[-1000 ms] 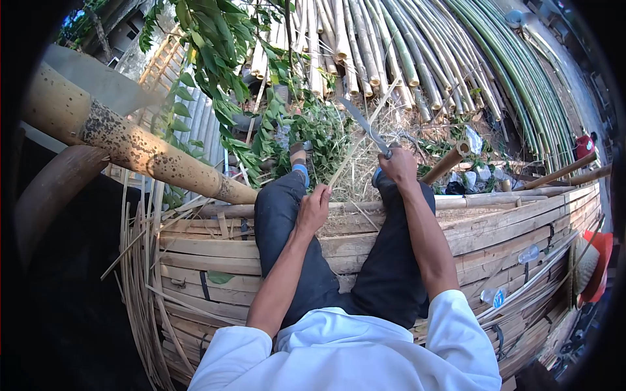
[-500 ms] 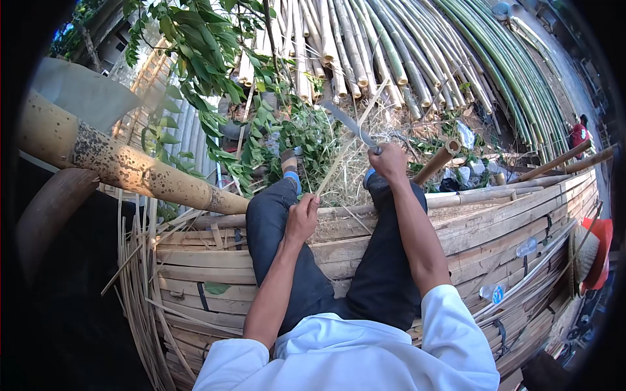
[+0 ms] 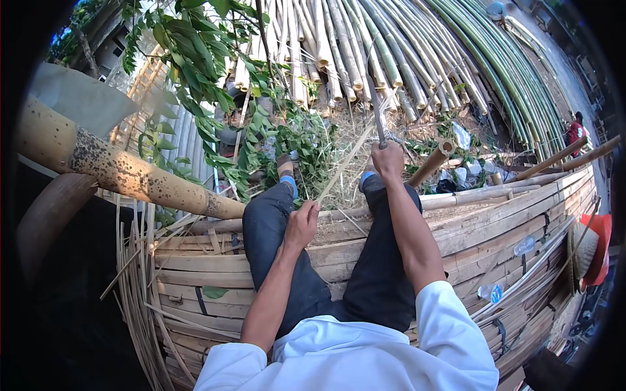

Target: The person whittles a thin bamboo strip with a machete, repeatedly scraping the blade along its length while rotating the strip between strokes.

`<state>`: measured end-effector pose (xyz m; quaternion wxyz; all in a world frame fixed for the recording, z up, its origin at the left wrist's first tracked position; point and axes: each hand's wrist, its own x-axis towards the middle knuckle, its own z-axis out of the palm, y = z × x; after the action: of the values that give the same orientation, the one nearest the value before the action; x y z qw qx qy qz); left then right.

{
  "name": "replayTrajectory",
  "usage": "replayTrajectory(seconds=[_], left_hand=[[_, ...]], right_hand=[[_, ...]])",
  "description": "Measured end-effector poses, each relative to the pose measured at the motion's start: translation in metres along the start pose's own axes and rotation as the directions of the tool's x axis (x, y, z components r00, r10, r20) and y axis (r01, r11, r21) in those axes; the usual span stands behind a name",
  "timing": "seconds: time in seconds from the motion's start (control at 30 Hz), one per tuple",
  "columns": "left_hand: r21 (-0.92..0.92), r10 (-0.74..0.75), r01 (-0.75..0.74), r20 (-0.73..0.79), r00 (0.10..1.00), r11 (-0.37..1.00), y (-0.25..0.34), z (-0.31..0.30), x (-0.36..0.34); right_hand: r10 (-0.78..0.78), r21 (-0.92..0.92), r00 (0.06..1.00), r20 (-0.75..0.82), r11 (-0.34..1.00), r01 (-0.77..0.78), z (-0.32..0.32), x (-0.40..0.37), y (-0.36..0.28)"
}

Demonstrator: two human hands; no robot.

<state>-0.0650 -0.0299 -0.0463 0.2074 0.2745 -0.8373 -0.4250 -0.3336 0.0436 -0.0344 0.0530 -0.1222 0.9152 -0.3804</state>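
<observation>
My left hand (image 3: 302, 223) is closed over my left knee and pinches the near end of a thin bamboo strip (image 3: 347, 163). The strip slants away from me, up and to the right, its far part close to the blade. In my right hand (image 3: 388, 160), above my right knee, is the handle of a long-bladed knife (image 3: 377, 116). The blade points forward, and its tip overlaps the cut bamboo poles in this view. My fingers hide most of the handle.
Bamboo poles (image 3: 398, 52) lie in a wide row ahead. I sit on stacked bamboo slats (image 3: 208, 277). A thick spotted pole (image 3: 124, 169) crosses at left beneath leafy branches (image 3: 189, 58). A cut bamboo stub (image 3: 430, 166), plastic bottles (image 3: 490, 292) and a straw hat (image 3: 582, 251) are to the right.
The knife has swung from pointing up-left across the strip to pointing almost straight ahead. My right hand has turned with it; my left hand stays nearly in place on the strip.
</observation>
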Motion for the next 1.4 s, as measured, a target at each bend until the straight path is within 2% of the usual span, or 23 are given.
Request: replayTrajectory(seconds=[0.07, 0.13, 0.2, 0.23, 0.27, 0.33, 0.37, 0.4, 0.47, 0.6, 0.63, 0.67, 0.77, 0.9, 0.93, 1.0, 1.03, 1.07, 1.1, 1.13, 1.2, 1.27, 1.4], left_hand=[[-0.018, -0.043, 0.042, -0.053, 0.998, 0.999, -0.003, 0.002, -0.004], [-0.037, -0.037, 0.035, -0.039, 0.999, 0.999, 0.0, 0.003, -0.005], [-0.012, 0.008, -0.008, -0.001, 1.0, 1.0, 0.001, 0.003, -0.005], [-0.008, 0.006, -0.006, 0.003, 1.0, 1.0, 0.0, 0.001, -0.008], [-0.033, -0.015, 0.014, -0.023, 1.0, 0.999, -0.002, -0.001, -0.008], [-0.071, -0.033, 0.029, -0.052, 0.998, 0.997, 0.001, 0.002, -0.006], [-0.05, -0.007, 0.005, -0.026, 1.0, 0.999, 0.002, 0.003, -0.009], [-0.025, 0.023, -0.023, -0.003, 1.0, 0.999, 0.002, 0.002, -0.008], [-0.073, -0.045, 0.043, -0.033, 0.998, 0.996, 0.0, 0.0, -0.009], [-0.077, -0.046, 0.043, -0.032, 0.998, 0.996, 0.001, 0.0, -0.007], [-0.09, -0.06, 0.055, -0.059, 0.996, 0.994, 0.001, 0.0, -0.009], [-0.089, -0.054, 0.049, -0.057, 0.997, 0.995, 0.001, 0.0, -0.007], [-0.015, 0.004, -0.004, 0.018, 1.0, 1.0, 0.008, -0.001, -0.007], [-0.061, -0.027, 0.025, -0.034, 0.999, 0.998, 0.005, 0.001, -0.015], [-0.035, -0.027, 0.027, -0.002, 1.0, 0.999, 0.005, 0.001, -0.015], [-0.046, -0.015, 0.013, -0.027, 1.0, 0.999, 0.003, -0.003, -0.008], [-0.069, -0.018, 0.015, -0.052, 0.998, 0.998, 0.004, -0.001, -0.008], [-0.074, -0.022, 0.018, -0.047, 0.999, 0.997, 0.006, 0.001, -0.013], [-0.056, -0.01, 0.009, -0.019, 1.0, 0.998, 0.01, 0.001, -0.012], [-0.033, -0.006, 0.006, 0.014, 1.0, 0.999, 0.013, -0.001, -0.013], [-0.022, 0.004, -0.004, 0.003, 1.0, 1.0, 0.011, 0.0, -0.015], [-0.048, -0.014, 0.011, -0.053, 0.998, 0.999, 0.006, 0.003, -0.01], [-0.019, -0.011, 0.009, -0.068, 0.998, 1.0, 0.001, 0.007, -0.007]], right_hand=[[-0.462, -0.175, 0.87, 0.175, 0.854, 0.489, -0.002, -0.01, 0.002], [-0.464, -0.166, 0.877, 0.126, 0.861, 0.48, 0.002, -0.006, 0.008], [-0.047, -0.029, 0.999, 0.016, 0.998, 0.047, 0.004, 0.003, 0.005], [-0.296, -0.046, 0.954, 0.057, 0.953, 0.298, 0.004, -0.001, 0.004], [-0.294, -0.044, 0.954, 0.053, 0.954, 0.296, 0.004, -0.003, 0.002], [-0.141, -0.075, 0.99, 0.028, 0.987, 0.143, -0.008, -0.009, -0.005], [0.083, 0.019, 0.996, -0.04, 0.996, -0.082, 0.005, 0.008, 0.01], [0.077, 0.023, 0.996, -0.042, 0.997, -0.076, 0.001, 0.006, 0.003], [-0.443, -0.252, 0.882, 0.158, 0.846, 0.47, -0.01, -0.005, -0.003], [-0.162, -0.086, 0.987, 0.02, 0.983, 0.163, -0.003, 0.004, 0.001], [-0.44, -0.199, 0.892, 0.103, 0.87, 0.452, -0.007, -0.003, 0.0], [-0.44, -0.198, 0.893, 0.096, 0.871, 0.45, -0.006, 0.0, -0.001], [-0.144, -0.031, 0.987, -0.069, 0.989, 0.142, 0.002, 0.008, 0.005], [0.072, 0.236, 0.993, -0.092, 0.971, -0.048, -0.005, 0.007, 0.0], [0.069, 0.239, 0.993, -0.097, 0.97, -0.044, -0.005, 0.005, 0.0], [-0.408, -0.098, 0.913, 0.017, 0.908, 0.407, -0.004, -0.005, -0.003], [-0.169, -0.022, 0.986, -0.004, 0.985, 0.169, 0.001, 0.001, -0.002], [-0.165, -0.028, 0.986, -0.003, 0.986, 0.165, 0.007, 0.007, 0.007], [0.232, 0.408, 0.971, -0.059, 0.893, -0.188, 0.014, 0.02, 0.016], [0.581, 0.753, 0.811, 0.076, 0.5, -0.429, 0.016, 0.025, 0.019], [0.572, 0.74, 0.805, 0.155, 0.473, -0.478, 0.018, 0.027, 0.03], [0.178, 0.63, 0.979, 0.095, 0.751, -0.197, 0.022, 0.026, 0.036], [0.163, 0.682, 0.981, 0.103, 0.707, -0.189, 0.025, 0.002, 0.026]])
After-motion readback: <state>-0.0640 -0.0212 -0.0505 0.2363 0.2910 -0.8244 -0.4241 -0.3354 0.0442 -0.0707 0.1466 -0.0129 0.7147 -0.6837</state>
